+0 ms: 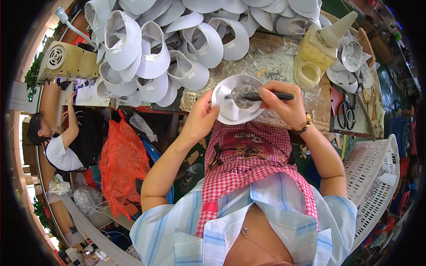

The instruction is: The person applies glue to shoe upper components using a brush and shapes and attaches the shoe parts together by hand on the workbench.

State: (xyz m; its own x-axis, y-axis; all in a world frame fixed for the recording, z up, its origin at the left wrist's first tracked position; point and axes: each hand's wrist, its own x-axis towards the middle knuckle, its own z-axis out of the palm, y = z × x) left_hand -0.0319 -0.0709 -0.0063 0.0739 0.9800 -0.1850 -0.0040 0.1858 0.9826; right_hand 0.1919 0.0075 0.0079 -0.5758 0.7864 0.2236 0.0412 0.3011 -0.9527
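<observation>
worn wooden tabletop [270,55] is the biggest thing here, smeared w/ pale residue. next, the pile of white visors [157,53], heaped at its far left & across the far edge. then the yellow container [324,51] w/ a tapered spout, on the tabletop to the right, beyond the right hand.

white visor [227,111] being worked on is held up in front of the apron, at the near edge of the tabletop, opening facing up. left hand [203,116] pinches its left rim, thumb on the upper face, other fingers mostly hidden underneath. right hand [284,106] pinches a thin black tool, prob. a brush [255,95], like a pen; tip is over the visor's inner left part, seems to meet it, but can't tell for sure.

to do it well, imo: grip rim firmly w/ l. hand but keep thumb clear of the tip's path; turn the visor rather than twisting the r. wrist; light, even strokes along the band, small amt. at a time if there's anything on the tip (can't see). white shows every smear, so keep fingertips clean & sleeves away.
</observation>
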